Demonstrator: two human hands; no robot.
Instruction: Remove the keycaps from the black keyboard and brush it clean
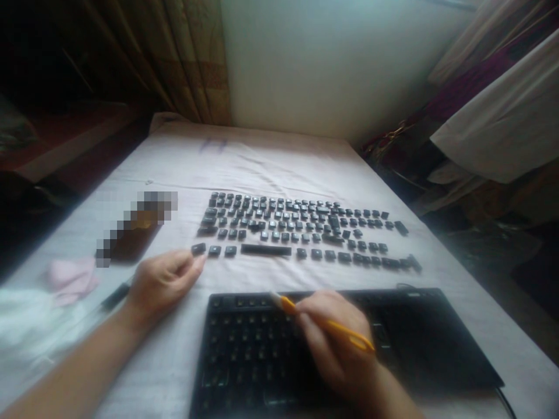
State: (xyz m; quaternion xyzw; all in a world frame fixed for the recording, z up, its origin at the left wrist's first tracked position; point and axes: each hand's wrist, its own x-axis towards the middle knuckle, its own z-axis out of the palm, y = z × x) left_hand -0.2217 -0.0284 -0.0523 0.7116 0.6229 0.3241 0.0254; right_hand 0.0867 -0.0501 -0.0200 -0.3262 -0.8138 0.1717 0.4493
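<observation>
My right hand (336, 337) grips a small orange brush (349, 336) with a pale tip. That tip is over the upper edge of a black keyboard (419, 343) whose keycaps are off, leaving rows of small pale mounts. Further left, my left hand (163, 285) rests on the cloth with its fingers curled closed. Whatever it may hold is hidden. Just beyond its knuckles is a black keycap (198, 248), close to or touching the fingers. Many loose keycaps (279, 221) lie in keyboard-like rows behind the keyboard, with the long space bar (266, 249) in the front row.
A pale cloth (271, 169) covers the surface. On the left are a brown, partly pixelated object (135, 235), a pink cloth (73, 280) and a small dark object (116, 295). A cable (506, 401) runs from the keyboard's right corner. Fabrics hang (502, 128) at the right.
</observation>
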